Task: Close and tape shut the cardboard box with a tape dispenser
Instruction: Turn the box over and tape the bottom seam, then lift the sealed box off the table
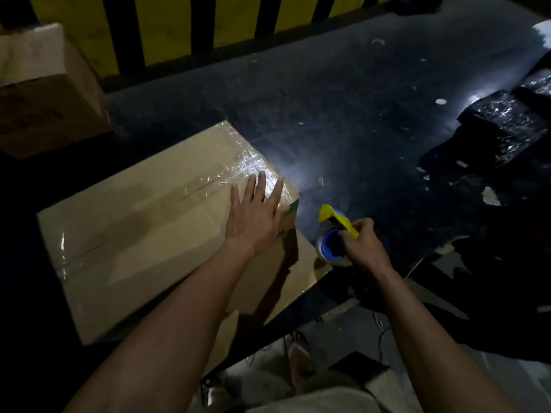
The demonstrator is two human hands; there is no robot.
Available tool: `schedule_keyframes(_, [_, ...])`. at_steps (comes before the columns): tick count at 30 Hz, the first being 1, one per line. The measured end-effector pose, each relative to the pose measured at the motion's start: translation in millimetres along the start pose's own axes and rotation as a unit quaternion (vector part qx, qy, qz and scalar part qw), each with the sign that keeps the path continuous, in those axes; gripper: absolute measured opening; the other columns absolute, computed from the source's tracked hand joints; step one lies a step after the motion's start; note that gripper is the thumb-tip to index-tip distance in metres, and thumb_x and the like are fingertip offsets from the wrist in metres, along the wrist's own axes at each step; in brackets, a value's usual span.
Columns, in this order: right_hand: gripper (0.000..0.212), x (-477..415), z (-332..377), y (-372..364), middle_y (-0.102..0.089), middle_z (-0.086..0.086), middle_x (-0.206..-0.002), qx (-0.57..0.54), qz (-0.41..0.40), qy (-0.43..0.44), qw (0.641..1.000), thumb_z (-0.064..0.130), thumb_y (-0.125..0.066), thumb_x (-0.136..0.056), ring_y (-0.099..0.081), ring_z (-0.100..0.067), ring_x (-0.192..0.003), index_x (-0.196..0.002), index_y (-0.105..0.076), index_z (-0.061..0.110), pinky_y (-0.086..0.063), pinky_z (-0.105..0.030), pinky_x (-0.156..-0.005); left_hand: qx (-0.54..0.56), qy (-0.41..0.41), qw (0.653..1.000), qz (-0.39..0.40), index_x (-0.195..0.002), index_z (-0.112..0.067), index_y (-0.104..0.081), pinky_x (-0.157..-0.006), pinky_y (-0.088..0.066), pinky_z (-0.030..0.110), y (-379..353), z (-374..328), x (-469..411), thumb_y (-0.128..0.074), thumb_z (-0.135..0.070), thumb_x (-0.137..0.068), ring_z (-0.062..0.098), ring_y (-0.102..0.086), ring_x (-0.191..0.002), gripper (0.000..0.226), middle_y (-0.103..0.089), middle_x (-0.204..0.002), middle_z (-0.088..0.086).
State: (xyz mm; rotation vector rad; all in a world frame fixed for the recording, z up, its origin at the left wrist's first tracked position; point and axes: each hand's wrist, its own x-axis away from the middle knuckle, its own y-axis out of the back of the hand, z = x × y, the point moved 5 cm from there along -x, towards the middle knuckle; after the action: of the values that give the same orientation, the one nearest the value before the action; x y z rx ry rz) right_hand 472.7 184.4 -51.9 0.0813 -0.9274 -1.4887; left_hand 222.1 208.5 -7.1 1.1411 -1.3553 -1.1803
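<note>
The left hand (255,214) lies flat with fingers spread on the lid of the large brown cardboard box (143,234), gripping nothing, pressing down near the box's right edge. The right hand (362,247) is clenched around the yellow-and-blue plastic tape dispenser (334,234), held just off the box's right side, low by its near right corner.

The box sits on the dark, scuffed work table (357,114), left of centre and close to the person. How will it handle? Corrugated board like this should be stiff along the panels but springy at the flaps, so a flat palm beside the seam looks like the right hold while tape goes on. Its weight can't be judged from here. The clear tape will likely be slick on the back and grabby underneath, so the dispenser wants a firm fist on the handle.

Now the look of it: flaps down, lid shut, a glossy strip of clear tape (247,162) shining across the centre seam toward the far right, wrinkled in places. More sheen shows at the left edge. A second brown carton (44,90) stands far left, apart.
</note>
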Motion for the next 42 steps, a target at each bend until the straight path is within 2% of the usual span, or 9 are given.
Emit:
schedule_keyframes(7, [0.034,-60.2,-10.3,-10.6,-0.064,-0.027,-0.114,0.065,-0.005,0.054,0.996,0.028,-0.062,-0.092,-0.049,-0.042,-0.119,-0.116,-0.059,0.004,-0.040,-0.041,-0.092,-0.014,0.000,1.000,-0.022,-0.158,-0.034,0.001,-0.121,-0.001,0.054,-2.2,0.6,-0.5,-0.005,-0.060,-0.102,0.023,0.005,-0.153,0.062,0.004,-0.167,0.005])
schedule_keyframes(11, [0.032,-72.5,-13.3,-8.8,-0.066,-0.028,-0.111,0.124,-0.020,0.078,0.989,0.030,-0.058,-0.092,-0.059,-0.044,-0.109,-0.111,-0.062,0.005,-0.046,-0.043,-0.084,-0.018,-0.011,0.999,-0.032,-0.158,-0.033,-0.003,-0.121,-0.004,0.054,-3.5,1.9,-1.8,-0.016,-0.065,-0.100,0.025,0.002,-0.153,0.067,0.000,-0.166,0.007])
schedule_keyframes(16, [0.096,-59.5,-1.7,-12.1,-0.047,-0.017,-0.138,0.146,0.034,0.103,0.983,0.068,-0.066,-0.073,-0.050,-0.038,-0.124,-0.147,-0.031,0.019,-0.049,-0.049,-0.096,-0.029,-0.014,0.999,-0.039,-0.159,-0.031,-0.005,-0.121,-0.007,0.054,-4.7,2.7,-2.6,-0.019,-0.061,-0.101,0.027,-0.002,-0.153,0.066,-0.005,-0.166,0.008])
schedule_keyframes(19, [0.114,-60.7,-6.2,-19.1,-0.031,-0.015,-0.150,0.195,0.076,0.109,0.972,0.063,-0.074,-0.071,-0.042,-0.039,-0.133,-0.156,-0.006,0.028,-0.045,-0.052,-0.102,-0.027,-0.018,0.999,-0.039,-0.159,-0.031,-0.006,-0.121,-0.006,0.054,-2.8,2.1,-1.4,-0.020,-0.060,-0.102,0.027,-0.003,-0.153,0.066,-0.006,-0.166,0.009])
schedule_keyframes(29, [0.117,-71.3,-4.7,-3.7,-0.028,-0.011,-0.152,0.142,0.081,0.099,0.982,0.058,-0.079,-0.069,-0.044,-0.036,-0.133,-0.156,-0.006,0.030,-0.045,-0.052,-0.104,-0.019,-0.022,0.999,-0.037,-0.158,-0.034,-0.006,-0.122,-0.008,0.052,-5.8,6.7,15.5,-0.015,-0.065,-0.097,0.024,-0.002,-0.153,0.069,-0.007,-0.166,0.006])
schedule_keyframes(33, [0.092,-60.3,28.7,1.8,-0.033,-0.016,-0.150,0.130,0.031,0.155,0.979,0.051,-0.069,-0.084,-0.043,-0.036,-0.134,-0.155,-0.019,0.021,-0.043,-0.047,-0.104,0.049,-0.017,0.998,-0.032,-0.157,-0.031,-0.020,-0.122,-0.009,0.047,2.5,6.5,15.1,-0.032,-0.068,-0.095,0.021,-0.008,-0.153,0.073,-0.015,-0.166,0.003])
schedule_keyframes(36, [0.067,-38.3,80.9,-4.9,-0.037,-0.015,-0.152,0.069,-0.004,0.243,0.968,0.040,-0.057,-0.096,-0.041,-0.030,-0.138,-0.152,-0.031,0.015,-0.038,-0.041,-0.110,0.201,0.054,0.977,-0.053,-0.154,-0.027,-0.032,-0.121,-0.019,0.042,17.7,21.7,31.9,-0.051,-0.067,-0.090,0.019,-0.021,-0.149,0.077,-0.027,-0.162,0.002])
schedule_keyframes(38, [0.063,-23.7,114.8,-19.4,-0.039,-0.014,-0.153,0.041,0.004,0.281,0.959,0.042,-0.052,-0.099,-0.039,-0.027,-0.140,-0.151,-0.034,0.012,-0.035,-0.040,-0.113,0.279,0.144,0.945,-0.091,-0.152,-0.031,-0.035,-0.119,-0.025,0.041,27.7,47.5,53.7,-0.050,-0.063,-0.093,0.017,-0.024,-0.148,0.069,-0.031,-0.160,-0.002])
schedule_keyframes(42, [0.077,-16.0,162.2,-66.3,-0.042,-0.014,-0.153,0.089,0.072,0.319,0.941,0.052,-0.059,-0.093,-0.041,-0.032,-0.138,-0.151,-0.032,0.009,-0.036,-0.039,-0.107,0.211,0.315,0.899,-0.221,-0.145,-0.025,-0.047,-0.115,-0.031,0.047,40.7,128.6,118.8,-0.056,-0.039,-0.096,0.027,-0.033,-0.142,0.052,-0.041,-0.154,0.004])
